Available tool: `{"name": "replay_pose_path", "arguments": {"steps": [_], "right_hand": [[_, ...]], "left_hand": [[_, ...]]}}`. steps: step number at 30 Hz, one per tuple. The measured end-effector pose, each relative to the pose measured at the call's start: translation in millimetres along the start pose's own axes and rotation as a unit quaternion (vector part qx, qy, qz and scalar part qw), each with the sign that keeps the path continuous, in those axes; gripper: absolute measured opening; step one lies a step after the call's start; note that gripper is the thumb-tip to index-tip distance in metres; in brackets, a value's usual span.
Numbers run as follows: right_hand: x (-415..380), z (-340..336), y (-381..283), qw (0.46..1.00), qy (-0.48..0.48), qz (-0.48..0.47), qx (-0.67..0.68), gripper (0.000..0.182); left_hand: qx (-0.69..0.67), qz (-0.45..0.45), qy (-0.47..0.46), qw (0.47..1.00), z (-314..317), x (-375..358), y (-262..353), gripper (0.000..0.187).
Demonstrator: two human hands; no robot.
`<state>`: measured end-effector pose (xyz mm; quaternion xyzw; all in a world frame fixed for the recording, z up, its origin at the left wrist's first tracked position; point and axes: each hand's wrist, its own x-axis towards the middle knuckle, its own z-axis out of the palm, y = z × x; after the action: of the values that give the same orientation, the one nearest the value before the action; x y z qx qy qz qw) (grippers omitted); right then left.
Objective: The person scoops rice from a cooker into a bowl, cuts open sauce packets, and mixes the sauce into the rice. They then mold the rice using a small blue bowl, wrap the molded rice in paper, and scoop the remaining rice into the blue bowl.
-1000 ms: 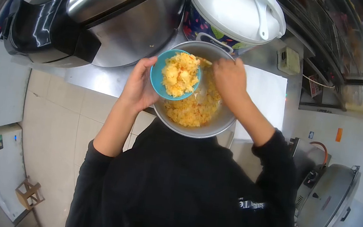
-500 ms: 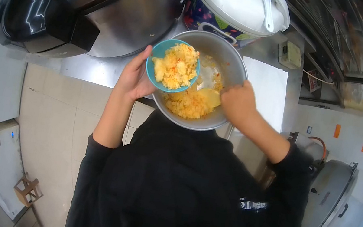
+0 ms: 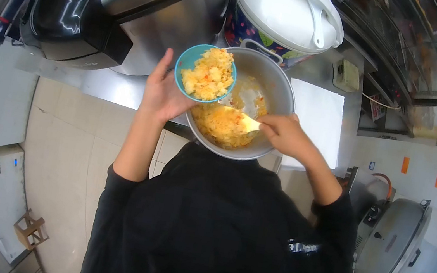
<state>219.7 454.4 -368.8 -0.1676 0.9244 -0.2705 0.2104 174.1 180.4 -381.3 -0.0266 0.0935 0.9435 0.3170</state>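
Observation:
My left hand [image 3: 164,91] holds a teal bowl [image 3: 183,85] from its left and underside, with the thumb pointing up beside the rim. Yellow rice [image 3: 208,74] with red bits is heaped in the bowl, which is over the left rim of a grey metal pot [image 3: 281,85]. My right hand [image 3: 285,134] is closed around the handle of a pale yellow rice paddle [image 3: 250,124]. The paddle's blade carries rice and lies low over more rice [image 3: 221,127] in the near part of the pot. Bare metal shows on the pot's bottom farther back.
A large rice cooker [image 3: 171,33] stands at the back left. Beside it is a patterned container [image 3: 242,26] with a white lid [image 3: 278,4] and a white scoop [image 3: 318,30] on top. White paper [image 3: 319,120] lies right of the pot, near a small scale-like box [image 3: 346,76].
The paddle has moved left through the pot and now carries rice, its blade tilted up. My right hand has lowered slightly. The bowl has shifted a little left and holds a taller heap.

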Motion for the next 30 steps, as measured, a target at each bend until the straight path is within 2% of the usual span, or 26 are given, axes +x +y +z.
{"name": "replay_pose_path", "arguments": {"steps": [3,6,9,10,13,17,20,23,26,30], "right_hand": [[-9.9,-23.6,4.8,0.997,0.055,0.020,0.049,0.024],[-16.6,-53.7,4.9,0.993,0.091,0.066,0.022,0.025],[-19.7,-76.8,-14.3,0.984,0.142,0.099,-0.034,0.025],[-18.0,-78.0,-20.3,0.980,0.163,0.085,-0.073,0.023],[-9.3,-56.9,-33.8,0.958,0.210,0.043,-0.191,0.019],[1.2,-8.3,-61.4,0.874,0.263,-0.002,-0.408,0.014],[-1.5,29.1,-65.7,0.859,0.243,0.030,-0.449,0.038],[-8.7,46.3,-60.9,0.877,0.268,0.013,-0.400,0.041],[-18.7,53.0,-49.6,0.917,0.267,0.016,-0.296,0.046],[-49.0,43.2,-30.8,0.923,0.257,0.003,-0.285,0.048]], "left_hand": [[0.074,-0.016,-0.027,0.997,12.8,-12.6,7.4,0.059],[0.208,0.036,0.118,0.970,21.4,-17.9,-10.9,0.057],[0.213,0.076,0.153,0.962,11.2,-9.9,-40.8,0.053],[0.205,0.087,0.171,0.960,12.3,-5.4,-50.5,0.050],[0.182,0.055,0.212,0.959,5.3,11.1,-72.5,0.049],[0.134,0.043,0.250,0.958,-12.6,33.9,-91.1,0.048],[0.096,0.062,0.250,0.961,-13.3,38.3,-92.4,0.048],[0.085,0.071,0.250,0.962,-13.4,40.7,-86.6,0.048],[0.105,0.070,0.255,0.959,-7.6,38.7,-79.5,0.048],[0.137,0.056,0.215,0.965,-4.4,32.2,-70.9,0.048]]}}
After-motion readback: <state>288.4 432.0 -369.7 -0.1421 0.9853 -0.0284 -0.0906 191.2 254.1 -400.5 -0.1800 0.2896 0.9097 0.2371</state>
